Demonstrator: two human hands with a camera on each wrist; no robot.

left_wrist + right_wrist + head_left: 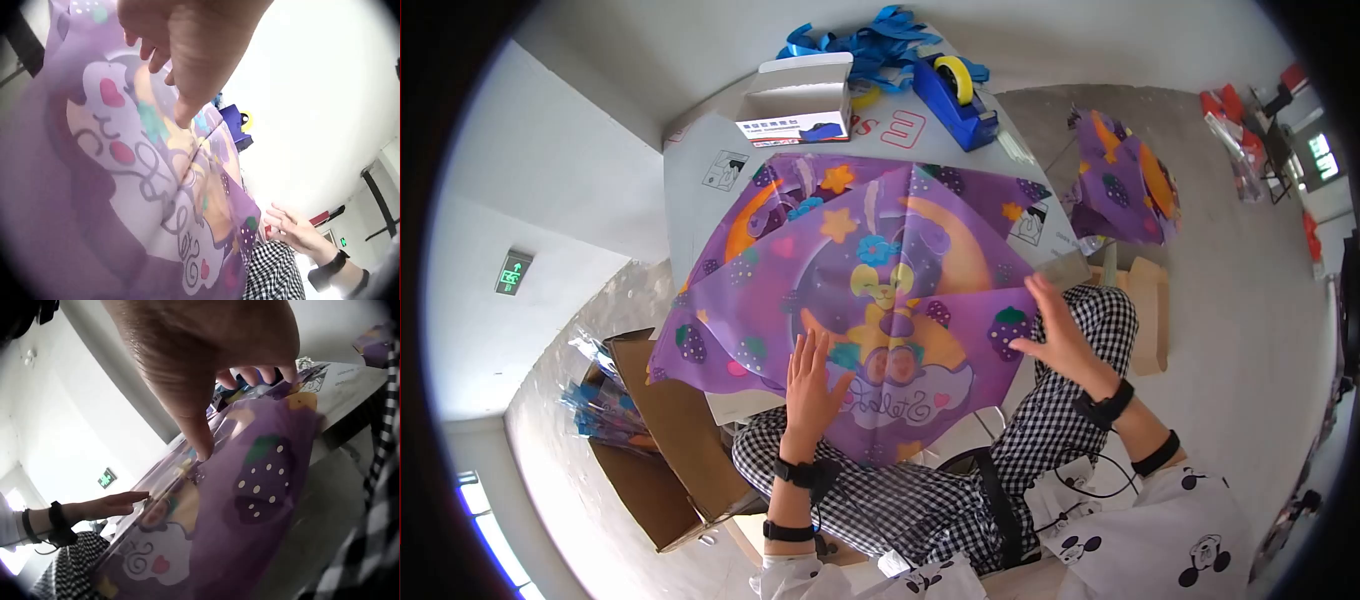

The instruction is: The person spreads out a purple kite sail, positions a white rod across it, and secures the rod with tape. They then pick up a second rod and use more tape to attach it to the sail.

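Both hands lie open, with nothing clamped between the fingers. The left hand (812, 385) rests flat, fingers straight and close together, on the near part of the purple kite (870, 260). The right hand (1065, 335) has its fingers spread at the kite's right edge, and the right wrist view shows its thumb tip touching the fabric beside a printed strawberry. The kite lies spread, print side up, over the grey table (700, 190). Its pointed lower end hangs over the near edge onto the person's lap and their checked trousers (920, 500). The print shows a cartoon rabbit, a moon, stars and curly lettering. On the far side of the table, beyond the kite, stands a white cardboard box (795, 100). Beside it to the right is a blue tape dispenser (955, 100), and a heap of blue ribbons (860, 45) lies behind them. Off to the right, well apart from the table, sits a second purple kite (1125, 180). An open brown carton (670, 440) stands on the floor to the left of the person's knee.
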